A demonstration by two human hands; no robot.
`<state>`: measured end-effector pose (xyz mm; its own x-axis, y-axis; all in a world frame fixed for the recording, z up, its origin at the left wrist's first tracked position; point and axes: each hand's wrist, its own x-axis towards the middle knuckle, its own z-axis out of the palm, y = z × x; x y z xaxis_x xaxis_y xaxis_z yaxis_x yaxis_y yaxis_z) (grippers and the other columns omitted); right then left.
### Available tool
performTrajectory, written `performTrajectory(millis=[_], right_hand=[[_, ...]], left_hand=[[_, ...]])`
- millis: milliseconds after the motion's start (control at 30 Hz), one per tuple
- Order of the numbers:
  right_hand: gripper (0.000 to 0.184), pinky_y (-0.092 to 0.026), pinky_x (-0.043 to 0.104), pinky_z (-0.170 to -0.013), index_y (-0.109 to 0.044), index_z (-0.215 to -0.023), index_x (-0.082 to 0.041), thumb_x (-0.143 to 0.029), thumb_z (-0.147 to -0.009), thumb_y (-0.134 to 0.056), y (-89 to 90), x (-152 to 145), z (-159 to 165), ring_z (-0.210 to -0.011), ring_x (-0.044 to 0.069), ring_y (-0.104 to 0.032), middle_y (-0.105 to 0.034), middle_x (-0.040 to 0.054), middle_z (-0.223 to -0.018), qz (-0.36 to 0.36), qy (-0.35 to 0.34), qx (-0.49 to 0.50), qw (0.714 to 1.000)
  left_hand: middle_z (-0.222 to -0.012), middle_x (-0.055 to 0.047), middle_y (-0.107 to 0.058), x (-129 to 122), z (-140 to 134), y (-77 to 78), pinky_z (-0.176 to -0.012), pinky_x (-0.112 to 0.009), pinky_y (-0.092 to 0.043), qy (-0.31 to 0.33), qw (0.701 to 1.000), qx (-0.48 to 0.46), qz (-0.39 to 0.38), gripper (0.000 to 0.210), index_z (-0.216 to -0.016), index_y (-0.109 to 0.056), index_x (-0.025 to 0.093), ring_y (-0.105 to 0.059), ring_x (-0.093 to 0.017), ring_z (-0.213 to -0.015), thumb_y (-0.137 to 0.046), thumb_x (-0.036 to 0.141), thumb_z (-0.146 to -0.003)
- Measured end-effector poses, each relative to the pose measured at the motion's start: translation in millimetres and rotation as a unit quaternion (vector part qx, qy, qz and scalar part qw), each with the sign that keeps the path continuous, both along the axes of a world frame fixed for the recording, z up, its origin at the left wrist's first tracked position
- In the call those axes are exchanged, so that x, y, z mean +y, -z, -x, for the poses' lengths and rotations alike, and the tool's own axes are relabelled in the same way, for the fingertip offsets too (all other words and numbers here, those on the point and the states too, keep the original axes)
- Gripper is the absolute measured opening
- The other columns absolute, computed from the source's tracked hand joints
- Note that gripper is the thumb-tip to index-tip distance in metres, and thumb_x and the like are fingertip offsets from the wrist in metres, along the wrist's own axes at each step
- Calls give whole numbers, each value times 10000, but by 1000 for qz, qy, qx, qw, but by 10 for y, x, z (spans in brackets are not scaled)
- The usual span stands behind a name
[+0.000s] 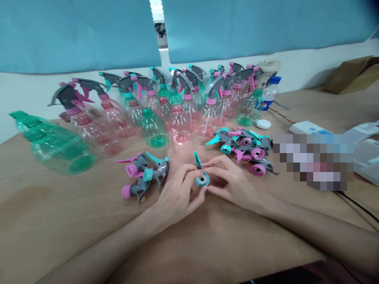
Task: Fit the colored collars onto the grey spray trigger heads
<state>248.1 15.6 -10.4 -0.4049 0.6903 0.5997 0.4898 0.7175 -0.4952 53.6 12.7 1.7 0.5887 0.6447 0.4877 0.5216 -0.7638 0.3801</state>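
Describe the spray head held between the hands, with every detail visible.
The spray head looks like plastic: a teal round collar surrounds a paler inside with a dark central hole. The collar's opening faces the camera, and a narrow teal trigger-like piece sticks out beyond the fingers. The left hand and right hand grip it from either side, hiding much of its body. Whether it touches the table is unclear.
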Motion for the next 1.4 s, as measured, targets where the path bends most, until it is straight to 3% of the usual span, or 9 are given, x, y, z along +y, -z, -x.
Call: performTrajectory(millis=[167,367,600,867,1267,1400], right_hand=[[245,-529,414,-837,-627,-1063,-230,-259,-820,-634,-6,8,-1,-1010,234,-586,-578,88,-1049,5,7,8,1000],[274,-524,417,-855,-616,-1080,-230,-261,-810,-649,21,41,-25,-1004,230,-583,-571,86,-1055,5,23,13,1000],[274,-528,414,-849,-608,-1095,-208,-224,-823,-628,8,9,-13,-1024,235,-585,-575,97,-1056,-2,9,9,1000],[273,-534,424,-847,-604,-1102,-215,-248,-832,-625,5,16,-42,-1019,237,-578,-577,99,-1060,-16,6,8,1000],[252,-524,435,-851,-603,-1061,-184,-212,-813,-642,28,27,-24,-1030,249,-561,-588,118,-1070,-55,-11,-9,998],[213,-526,409,-864,-600,-1017,-184,-179,-808,-639,53,2,-3,-1044,237,-565,-598,106,-1074,-33,-32,1,999]], left_hand=[[-1061,-101,-519,-3,-7,8,-729,-325,-539,6,1000,12,-8,143,-988,-494,171,-597,-189,-879,-515,159,-847],[-1079,-95,-522,1,-22,6,-771,-354,-546,-6,1000,4,-20,259,-1088,-467,181,-584,-212,-970,-537,159,-839],[-1034,-94,-534,-19,-31,-12,-719,-317,-550,-34,995,34,-87,281,-1102,-503,153,-593,-185,-860,-563,212,-835],[-1000,-121,-572,-38,-54,-53,-739,-362,-541,-41,978,89,-184,259,-1070,-542,121,-574,-245,-915,-578,196,-825],[-906,-98,-618,-78,-69,-59,-683,-364,-516,-104,972,88,-193,186,-932,-595,133,-592,-244,-836,-607,273,-811],[-955,-93,-597,-47,-43,-30,-758,-371,-521,-67,987,51,-138,119,-940,-591,150,-585,-220,-884,-569,218,-845]])
